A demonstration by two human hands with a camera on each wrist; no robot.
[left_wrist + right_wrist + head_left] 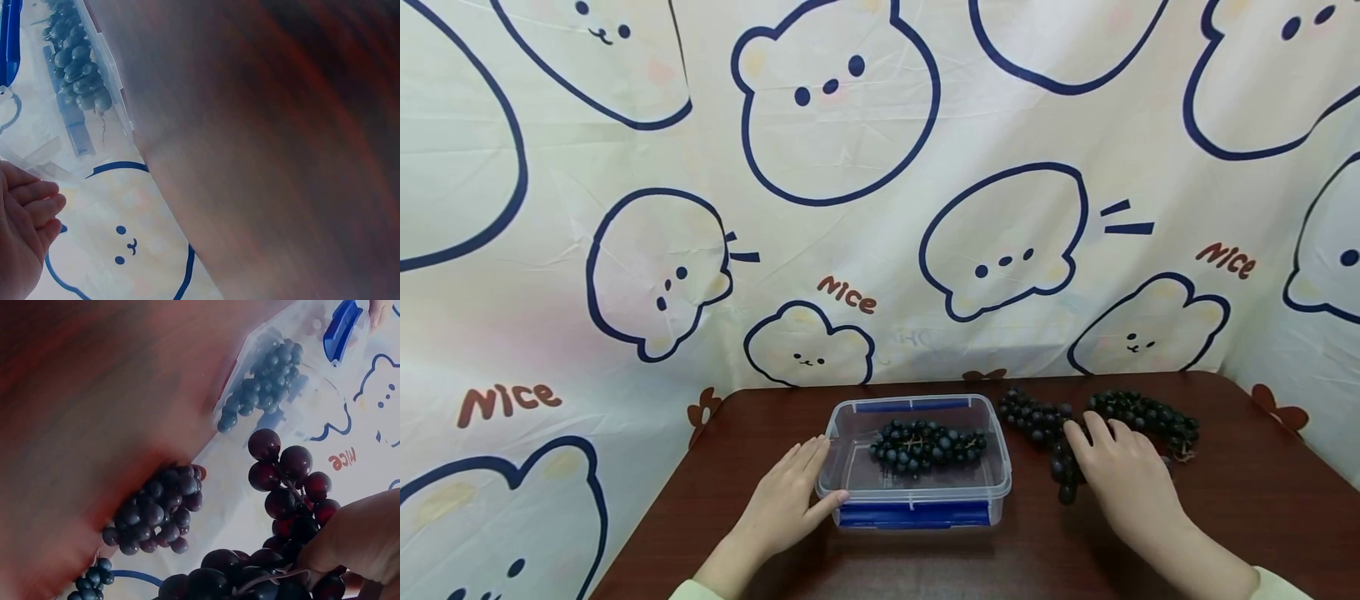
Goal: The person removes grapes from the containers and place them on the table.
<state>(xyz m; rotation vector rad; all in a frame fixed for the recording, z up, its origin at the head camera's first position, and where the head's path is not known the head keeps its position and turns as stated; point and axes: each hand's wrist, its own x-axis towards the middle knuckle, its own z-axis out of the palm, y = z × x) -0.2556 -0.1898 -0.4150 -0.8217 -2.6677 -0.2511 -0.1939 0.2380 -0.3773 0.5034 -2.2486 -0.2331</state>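
Observation:
A bunch of dark grapes (1066, 473) is in my right hand (1127, 483), whose fingers bend down over it near the table surface. Close up in the right wrist view, the thumb side of the hand (359, 534) presses into round, reddish-black grapes (297, 462) on a stem. My left hand (786, 500) lies along the left side of a clear plastic box (917, 495) with blue clips, fingers straight and touching its rim. Inside the box rests another bunch of dark grapes (925, 448). Part of the held bunch is hidden behind my right hand.
Behind my right hand, two more dark grape bunches lie on the brown table (1262, 508): one at the back left (1030, 414) and one at the back right (1150, 417). A white cloth (895, 350) with cartoon bears hangs behind the table's far edge.

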